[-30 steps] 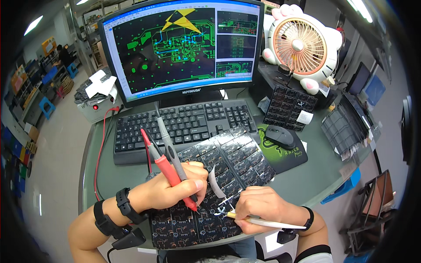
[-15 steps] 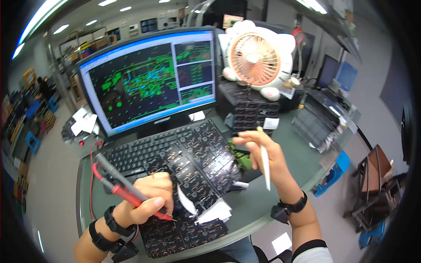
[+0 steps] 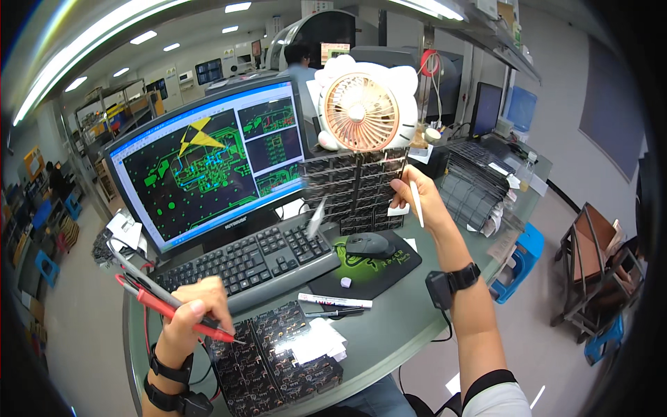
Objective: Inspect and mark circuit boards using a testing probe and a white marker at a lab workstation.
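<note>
My left hand (image 3: 198,306) is closed around a red test probe (image 3: 184,316), with a grey-and-black pen-like tool (image 3: 135,271) alongside it. The probe's metal tip is over a stack of black circuit board panels (image 3: 278,389) at the table's near edge; contact cannot be told. My right hand (image 3: 424,194) grips the right edge of a black circuit board panel (image 3: 354,174) raised upright before the fan. A slim white pointed stick (image 3: 417,203) also sits between its fingers. A blurred white paper strip (image 3: 317,219) shows by the panel's lower left.
Behind the keyboard (image 3: 243,264) stands a monitor (image 3: 201,160) showing a green board layout. A mouse (image 3: 368,244) rests on a black-green mat, near a white marker (image 3: 335,301) and a black pen (image 3: 337,313). White papers (image 3: 316,342) lie on the panels. A cat-shaped fan (image 3: 361,111) is behind.
The panel that lay tilted over the keyboard is now upright further back in my right hand, uncovering the keyboard, mouse and marker. My left hand stays by the lower panels with the probe.
</note>
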Tool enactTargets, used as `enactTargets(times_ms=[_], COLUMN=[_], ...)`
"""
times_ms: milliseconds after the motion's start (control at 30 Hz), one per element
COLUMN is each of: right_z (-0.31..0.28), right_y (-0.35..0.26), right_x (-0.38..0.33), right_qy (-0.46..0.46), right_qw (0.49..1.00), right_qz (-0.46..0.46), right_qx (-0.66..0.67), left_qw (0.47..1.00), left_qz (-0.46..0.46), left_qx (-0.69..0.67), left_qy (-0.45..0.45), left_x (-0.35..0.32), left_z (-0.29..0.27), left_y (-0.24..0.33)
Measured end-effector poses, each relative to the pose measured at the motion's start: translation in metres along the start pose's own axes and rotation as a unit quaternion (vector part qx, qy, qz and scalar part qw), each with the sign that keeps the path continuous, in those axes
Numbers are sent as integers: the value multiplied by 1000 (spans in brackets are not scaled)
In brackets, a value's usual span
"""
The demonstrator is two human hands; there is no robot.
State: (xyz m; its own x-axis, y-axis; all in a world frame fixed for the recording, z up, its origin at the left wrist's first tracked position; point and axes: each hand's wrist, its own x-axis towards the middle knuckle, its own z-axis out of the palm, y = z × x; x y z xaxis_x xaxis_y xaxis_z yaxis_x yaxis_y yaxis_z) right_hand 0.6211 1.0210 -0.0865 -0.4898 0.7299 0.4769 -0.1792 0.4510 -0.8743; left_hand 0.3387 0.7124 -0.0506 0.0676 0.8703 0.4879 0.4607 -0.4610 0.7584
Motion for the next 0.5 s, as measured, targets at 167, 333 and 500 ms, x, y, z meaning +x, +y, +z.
enactTargets(times_ms=[167,333,500], right_z=[-34,-35,-29], right_y=[71,98,110], right_x=[5,4,2], right_qy=[52,64,64], right_qw=[998,993,987], right_qz=[1,39,68], right_qx=[-45,-89,-132], left_qw=[985,979,982], left_qz=[-103,-121,-129], left_qx=[-125,-144,-126], left_qy=[63,73,48], left_x=[-43,-50,-51], left_z=[3,10,6], left_y=[-35,-50,-51])
